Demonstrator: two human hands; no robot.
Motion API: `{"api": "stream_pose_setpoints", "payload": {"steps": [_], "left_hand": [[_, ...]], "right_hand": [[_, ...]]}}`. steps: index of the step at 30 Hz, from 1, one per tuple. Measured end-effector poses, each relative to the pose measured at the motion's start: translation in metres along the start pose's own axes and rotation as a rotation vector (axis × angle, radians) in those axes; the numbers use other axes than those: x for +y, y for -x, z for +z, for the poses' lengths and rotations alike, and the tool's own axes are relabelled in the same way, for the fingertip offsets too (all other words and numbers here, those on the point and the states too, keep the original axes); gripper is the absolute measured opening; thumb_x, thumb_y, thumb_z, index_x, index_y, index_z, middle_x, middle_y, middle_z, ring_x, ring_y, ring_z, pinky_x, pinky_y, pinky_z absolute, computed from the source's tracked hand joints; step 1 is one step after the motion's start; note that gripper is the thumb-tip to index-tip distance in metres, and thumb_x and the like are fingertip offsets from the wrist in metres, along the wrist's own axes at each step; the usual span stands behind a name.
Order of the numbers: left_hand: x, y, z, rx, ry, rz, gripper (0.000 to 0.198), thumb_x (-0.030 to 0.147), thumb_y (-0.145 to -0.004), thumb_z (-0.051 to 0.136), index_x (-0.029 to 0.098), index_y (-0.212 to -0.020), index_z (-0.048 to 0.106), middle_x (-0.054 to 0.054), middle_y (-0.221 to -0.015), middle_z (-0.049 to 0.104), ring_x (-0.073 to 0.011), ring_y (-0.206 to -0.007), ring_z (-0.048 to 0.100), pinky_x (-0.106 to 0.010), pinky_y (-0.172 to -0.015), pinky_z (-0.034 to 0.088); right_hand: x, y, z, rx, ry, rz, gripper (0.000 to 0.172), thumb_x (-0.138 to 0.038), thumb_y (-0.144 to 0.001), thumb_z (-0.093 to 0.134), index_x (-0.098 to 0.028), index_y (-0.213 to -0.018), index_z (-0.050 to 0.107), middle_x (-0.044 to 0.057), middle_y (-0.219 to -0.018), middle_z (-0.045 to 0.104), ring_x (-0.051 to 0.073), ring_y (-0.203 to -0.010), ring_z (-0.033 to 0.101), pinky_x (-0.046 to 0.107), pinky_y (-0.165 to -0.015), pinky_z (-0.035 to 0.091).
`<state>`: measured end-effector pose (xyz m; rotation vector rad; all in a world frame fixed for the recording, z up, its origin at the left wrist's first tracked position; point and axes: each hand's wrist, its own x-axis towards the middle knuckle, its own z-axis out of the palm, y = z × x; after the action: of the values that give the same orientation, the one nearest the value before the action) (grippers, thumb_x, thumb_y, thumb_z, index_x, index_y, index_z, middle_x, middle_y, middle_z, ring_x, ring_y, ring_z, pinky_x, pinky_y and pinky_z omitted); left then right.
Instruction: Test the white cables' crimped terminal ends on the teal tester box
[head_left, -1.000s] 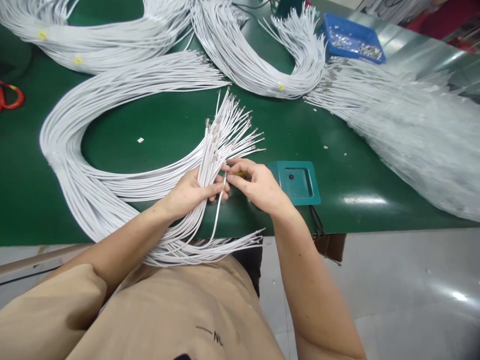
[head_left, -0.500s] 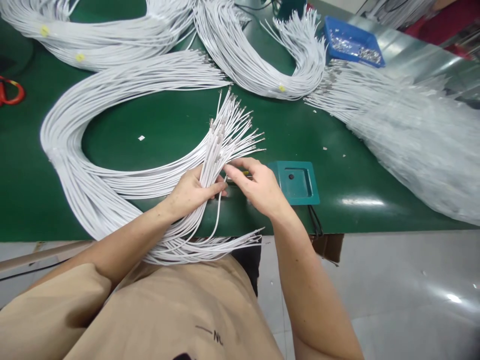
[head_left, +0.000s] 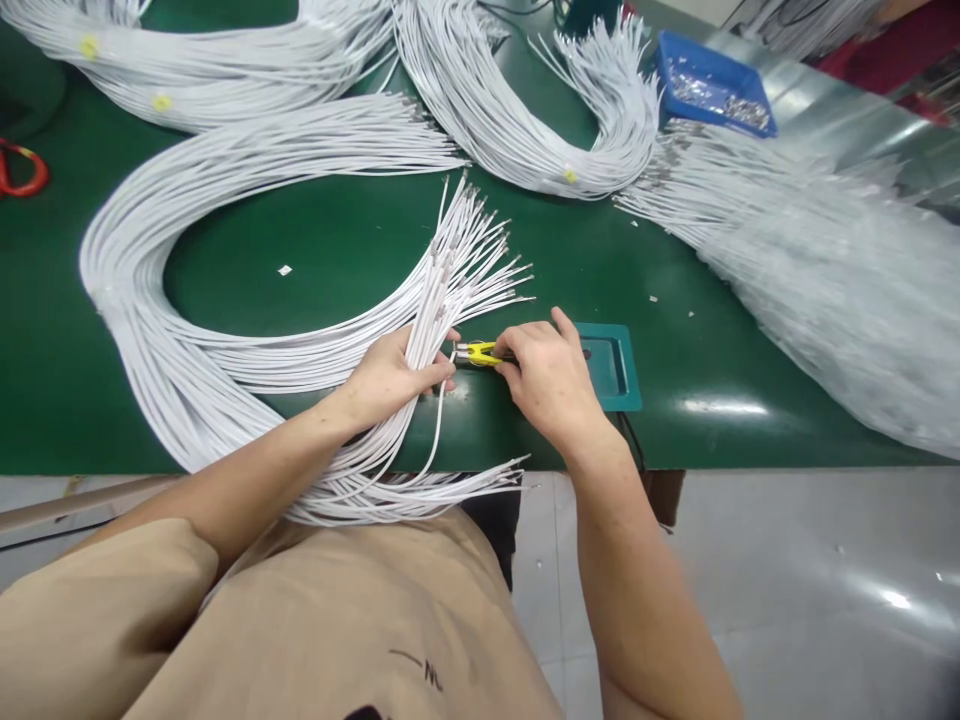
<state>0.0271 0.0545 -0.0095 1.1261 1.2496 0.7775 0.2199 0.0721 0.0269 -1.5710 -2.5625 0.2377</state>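
My left hand [head_left: 390,380] is closed round a thick bundle of white wires [head_left: 442,290] whose metal-tipped ends fan out over the green table [head_left: 337,230]. One single wire [head_left: 437,425] loops out of that grip, its tip held at my left fingertips. My right hand [head_left: 547,375] is closed on a small yellow tool [head_left: 478,353] whose metal tip points at that wire end. The right hand lies partly over a teal fixture block [head_left: 619,370].
More looped white wire bundles [head_left: 247,150] lie across the back of the table. A large heap of wires [head_left: 825,260] fills the right side. A blue tray of metal terminals [head_left: 712,85] sits at the back right. Red-handled scissors [head_left: 19,175] lie at the far left.
My right hand has let go of the wire end, shifted right over the teal block and now grips the yellow tool. The left hand has stayed on the bundle.
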Motion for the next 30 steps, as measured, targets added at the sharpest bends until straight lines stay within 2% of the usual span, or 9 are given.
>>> {"api": "stream_pose_setpoints", "payload": {"steps": [4, 8, 12, 16, 20, 24, 27, 30], "left_hand": [[0.0, -0.002, 0.001, 0.007, -0.022, -0.01, 0.042, 0.026, -0.074, 0.068, 0.015, -0.113, 0.059, -0.001, -0.071, 0.069, -0.017, -0.066, 0.069, -0.023, -0.056, 0.051], [-0.003, -0.004, 0.001, 0.021, -0.054, -0.011, 0.043, 0.027, -0.073, 0.068, 0.016, -0.114, 0.06, -0.002, -0.071, 0.07, -0.017, -0.064, 0.069, -0.023, -0.055, 0.051], [-0.009, -0.008, 0.001, 0.055, -0.116, 0.002, 0.042, 0.027, -0.072, 0.067, 0.018, -0.113, 0.061, -0.001, -0.069, 0.071, -0.017, -0.062, 0.068, -0.024, -0.056, 0.052], [-0.014, -0.01, 0.002, 0.095, -0.131, 0.012, 0.042, 0.025, -0.068, 0.07, 0.018, -0.109, 0.064, -0.001, -0.068, 0.072, -0.0167, -0.061, 0.067, -0.024, -0.057, 0.052], [-0.013, -0.01, 0.003, 0.116, -0.189, 0.02, 0.041, 0.024, -0.066, 0.07, 0.017, -0.106, 0.067, 0.0, -0.065, 0.071, -0.0159, -0.059, 0.066, -0.025, -0.059, 0.052], [-0.011, -0.009, 0.003, 0.104, -0.171, 0.023, 0.041, 0.023, -0.065, 0.07, 0.017, -0.105, 0.067, 0.0, -0.066, 0.071, -0.0169, -0.061, 0.067, -0.026, -0.06, 0.052], [-0.009, -0.009, 0.002, 0.076, -0.111, -0.011, 0.041, 0.023, -0.065, 0.07, 0.016, -0.105, 0.065, -0.001, -0.066, 0.071, -0.0174, -0.06, 0.067, -0.026, -0.057, 0.051], [-0.005, -0.006, -0.003, 0.078, -0.116, -0.026, 0.042, 0.023, -0.066, 0.07, 0.015, -0.107, 0.064, 0.0, -0.066, 0.07, -0.0155, -0.056, 0.065, -0.025, -0.056, 0.05]], "right_hand": [[0.007, -0.002, 0.002, 0.027, -0.03, -0.05, 0.014, -0.007, -0.078, 0.053, -0.019, -0.076, 0.059, 0.002, -0.08, 0.064, 0.02, -0.089, 0.055, 0.045, -0.111, 0.025], [0.009, -0.005, 0.006, 0.093, -0.057, -0.079, 0.019, -0.003, -0.073, 0.048, -0.02, -0.068, 0.056, 0.001, -0.066, 0.054, 0.019, -0.08, 0.049, 0.042, -0.109, 0.029], [0.011, -0.007, 0.009, 0.141, -0.089, -0.066, 0.021, -0.002, -0.07, 0.047, -0.02, -0.066, 0.057, 0.0, -0.06, 0.046, 0.019, -0.074, 0.045, 0.042, -0.104, 0.035], [0.01, -0.008, 0.008, 0.132, -0.065, -0.044, 0.021, -0.002, -0.07, 0.048, -0.02, -0.066, 0.058, 0.0, -0.059, 0.041, 0.019, -0.072, 0.044, 0.042, -0.102, 0.036], [0.007, -0.006, 0.004, 0.097, -0.059, -0.017, 0.018, -0.004, -0.072, 0.052, -0.02, -0.071, 0.06, 0.001, -0.063, 0.048, 0.019, -0.076, 0.048, 0.044, -0.105, 0.033], [-0.003, 0.0, -0.004, 0.148, -0.124, 0.007, 0.011, -0.015, -0.08, 0.058, -0.02, -0.088, 0.062, 0.005, -0.088, 0.065, 0.024, -0.097, 0.053, 0.051, -0.108, 0.027], [-0.017, 0.009, -0.007, 0.24, -0.184, 0.076, 0.01, -0.018, -0.086, 0.053, -0.019, -0.092, 0.061, 0.006, -0.095, 0.068, 0.024, -0.095, 0.054, 0.043, -0.097, 0.036], [-0.039, 0.021, -0.002, 0.246, -0.237, 0.06, 0.016, -0.022, -0.093, 0.046, -0.018, -0.092, 0.062, 0.007, -0.092, 0.067, 0.022, -0.088, 0.054, 0.036, -0.082, 0.04]]}}
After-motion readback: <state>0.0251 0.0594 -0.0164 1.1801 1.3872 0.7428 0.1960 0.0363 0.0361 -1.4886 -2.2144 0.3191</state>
